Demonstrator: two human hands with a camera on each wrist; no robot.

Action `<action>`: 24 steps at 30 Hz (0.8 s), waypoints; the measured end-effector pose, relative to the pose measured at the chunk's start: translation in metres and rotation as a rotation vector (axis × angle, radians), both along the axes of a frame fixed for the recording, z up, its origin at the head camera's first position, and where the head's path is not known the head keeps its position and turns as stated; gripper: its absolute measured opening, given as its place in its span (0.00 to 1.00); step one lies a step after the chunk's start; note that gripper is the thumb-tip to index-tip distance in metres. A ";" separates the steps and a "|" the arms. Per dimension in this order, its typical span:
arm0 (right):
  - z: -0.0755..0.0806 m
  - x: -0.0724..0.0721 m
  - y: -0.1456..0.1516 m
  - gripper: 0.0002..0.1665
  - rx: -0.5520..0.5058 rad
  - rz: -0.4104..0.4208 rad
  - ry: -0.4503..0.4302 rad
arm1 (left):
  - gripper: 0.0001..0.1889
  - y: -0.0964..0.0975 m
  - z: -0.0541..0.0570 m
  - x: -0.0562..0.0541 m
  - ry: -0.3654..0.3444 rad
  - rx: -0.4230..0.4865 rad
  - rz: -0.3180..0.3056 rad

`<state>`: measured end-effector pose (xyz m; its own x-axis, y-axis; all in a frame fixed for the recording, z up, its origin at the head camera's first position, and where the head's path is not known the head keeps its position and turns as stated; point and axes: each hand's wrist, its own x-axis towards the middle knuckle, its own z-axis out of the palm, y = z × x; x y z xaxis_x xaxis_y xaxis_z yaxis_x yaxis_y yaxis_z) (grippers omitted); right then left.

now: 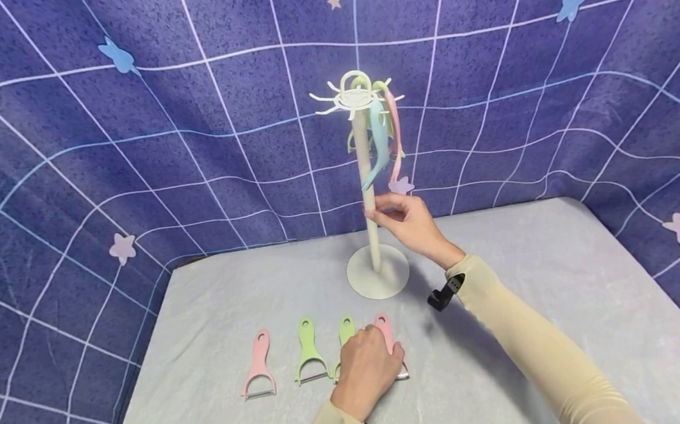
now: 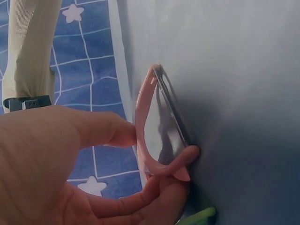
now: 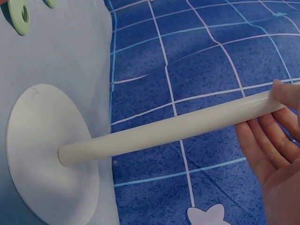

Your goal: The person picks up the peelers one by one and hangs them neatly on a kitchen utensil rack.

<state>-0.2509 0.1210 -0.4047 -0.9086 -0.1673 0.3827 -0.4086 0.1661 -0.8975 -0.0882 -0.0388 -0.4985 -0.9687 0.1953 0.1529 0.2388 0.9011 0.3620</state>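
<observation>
My left hand is low over the table, pinching a pink Y-shaped peeler by its forked head, thumb on one side and fingers on the other. The peeler's handle sticks out past the hand in the head view. A green peeler lies close beside it, partly covered by the hand. My right hand grips the cream pole of an upright hook stand between thumb and fingers. From its top ring of hooks hang a blue peeler, a pink peeler and green ones, partly hidden.
Farther left on the grey-white tabletop lie another green peeler and another pink peeler. The stand's round base rests near the back edge. A blue gridded curtain closes off the back and sides.
</observation>
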 end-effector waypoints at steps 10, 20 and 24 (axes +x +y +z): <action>-0.014 -0.010 0.005 0.13 0.009 -0.011 0.053 | 0.19 0.001 0.003 -0.002 -0.022 0.021 0.000; 0.013 0.015 -0.001 0.12 0.022 -0.007 0.046 | 0.17 -0.001 0.008 -0.004 -0.125 0.047 -0.033; 0.012 0.014 -0.001 0.12 0.026 -0.005 0.058 | 0.17 -0.005 0.015 -0.003 -0.142 0.079 -0.068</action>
<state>-0.2372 0.1202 -0.3925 -0.8856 -0.1735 0.4308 -0.4594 0.1913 -0.8674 -0.0910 -0.0437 -0.4838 -0.9667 0.2537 0.0331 0.2395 0.8520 0.4656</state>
